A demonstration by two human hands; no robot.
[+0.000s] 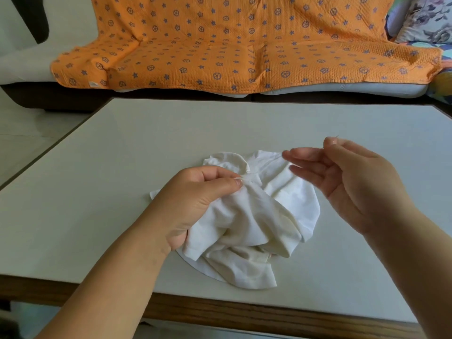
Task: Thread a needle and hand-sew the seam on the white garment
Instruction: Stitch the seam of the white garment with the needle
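**Now at the seam: what could come undone**

Farthest back, a pale sofa (22, 64) carries an orange quilt (244, 45) printed with blue stars. In front of it the light surface (122, 167) fills most of the view. The white garment (256, 216) lies bunched near the front edge of the surface, with its lower folds resting on the top and its upper part lifted.

The left hand (195, 199) grips that lifted part, and its thumb and forefinger pinch a small fold, probably the seam being worked. The right hand (354, 177) is raised to the right, clear of the cloth. Its long fingers are nearly straight and its thumb is pressed against the forefinger. A fine sliver shows at the thumb tip, and I take it to be the needle (336, 137), though it is too small to be certain. No thread can be made out between the hands.

The risks, as I judge them:

- Pulling too hard could pucker the seam or snap the thread.
- If the thumb's pinch loosens, the needle could slip off the thread or drop into the folds, where it would be hard to find against white cloth.
- If the left pinch shifts, the seam edges could slide apart and the next stitch would land crooked.
- The bunched fabric below could be caught by a stitch.
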